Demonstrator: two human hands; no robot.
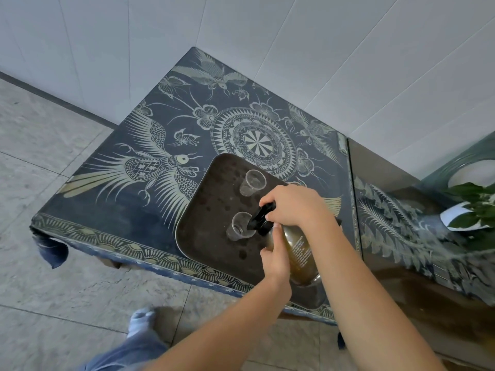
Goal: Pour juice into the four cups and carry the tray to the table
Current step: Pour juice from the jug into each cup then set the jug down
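Fingers round amber, black-capped bottle

Left side: I saw bare cloth from the tray out to the table's edge, open to a reach.
Back: more cloth, then the wall closed it.
On the tray: the far cup and near cup stood apart, with a gap between them.
Near cup's mouth: I found it blocked by the tilted bottle.
Right side: left hand, right hand and bottle filled it; a plant stood beyond.
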